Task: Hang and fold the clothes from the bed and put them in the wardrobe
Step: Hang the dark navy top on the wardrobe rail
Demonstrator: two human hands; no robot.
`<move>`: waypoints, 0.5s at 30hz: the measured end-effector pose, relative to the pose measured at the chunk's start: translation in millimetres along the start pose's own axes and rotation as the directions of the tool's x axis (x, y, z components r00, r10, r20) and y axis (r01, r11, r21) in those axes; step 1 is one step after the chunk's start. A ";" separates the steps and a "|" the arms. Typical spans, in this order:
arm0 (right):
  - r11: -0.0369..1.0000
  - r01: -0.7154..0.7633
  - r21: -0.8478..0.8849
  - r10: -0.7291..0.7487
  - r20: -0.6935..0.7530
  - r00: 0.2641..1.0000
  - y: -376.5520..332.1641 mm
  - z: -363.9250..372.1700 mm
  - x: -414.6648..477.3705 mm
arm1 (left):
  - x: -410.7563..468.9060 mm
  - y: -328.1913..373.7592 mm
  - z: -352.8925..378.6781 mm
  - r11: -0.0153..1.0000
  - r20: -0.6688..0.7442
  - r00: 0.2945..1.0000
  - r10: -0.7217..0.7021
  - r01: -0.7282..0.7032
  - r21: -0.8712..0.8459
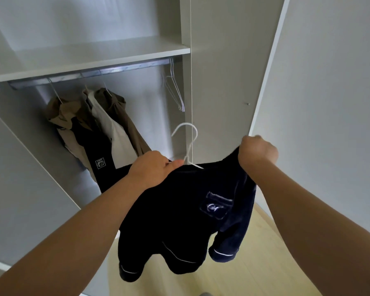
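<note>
A dark navy top (179, 210) with white piping and a chest pocket hangs between my hands in front of the open wardrobe. My left hand (152, 167) grips its collar and left shoulder beside the neck of a white wire hanger (187, 144). The hanger's hook stands up above the collar; the rest of it is hidden inside the garment. My right hand (256, 152) holds the top's right shoulder in a fist, raised a little higher. The metal hanging rail (94, 71) runs under the shelf, above and behind.
Several brown, white and dark garments (94, 129) hang at the rail's left. Empty white hangers (175, 90) hang at its right end. A shelf (90, 58) lies above the rail, a divider panel (190, 82) and an open door (269, 71) stand right. Light wooden floor (265, 263) below.
</note>
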State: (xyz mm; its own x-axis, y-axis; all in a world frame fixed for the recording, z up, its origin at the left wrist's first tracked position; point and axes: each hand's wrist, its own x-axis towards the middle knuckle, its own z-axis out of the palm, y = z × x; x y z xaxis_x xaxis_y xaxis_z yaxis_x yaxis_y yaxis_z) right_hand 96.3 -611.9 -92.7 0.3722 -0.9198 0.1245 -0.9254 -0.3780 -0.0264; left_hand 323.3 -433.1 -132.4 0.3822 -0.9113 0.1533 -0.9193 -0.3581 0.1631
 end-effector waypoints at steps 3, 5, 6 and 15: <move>0.919 0.340 0.199 -0.335 -0.061 0.940 1.2 -2.2 2.1 | 2.0 3.0 -5.6 0.995 -0.115 0.993 -0.041 0.030 -0.097; 0.790 0.338 0.512 -0.438 0.085 0.895 5.4 -1.3 1.2 | 3.5 -2.2 -11.3 0.987 -0.184 0.976 -0.113 0.089 -0.131; 0.697 0.247 0.673 -0.431 0.118 0.895 10.5 0.9 1.4 | 2.8 -5.9 -12.2 0.986 -0.200 0.971 -0.129 0.103 -0.133; 0.445 -0.224 0.867 -0.186 0.334 0.924 48.2 50.0 5.0 | 3.1 -10.8 -17.7 0.951 -0.273 0.931 -0.241 0.171 -0.256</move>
State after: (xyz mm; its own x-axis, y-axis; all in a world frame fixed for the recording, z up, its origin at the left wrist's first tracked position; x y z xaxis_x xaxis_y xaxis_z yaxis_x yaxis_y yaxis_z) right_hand 57.1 -640.0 -143.0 0.5400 -0.8147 -0.2113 -0.4335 -0.0541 -0.8995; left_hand 336.1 -428.5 -116.5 0.6032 -0.7070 0.3692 -0.7851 -0.4446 0.4312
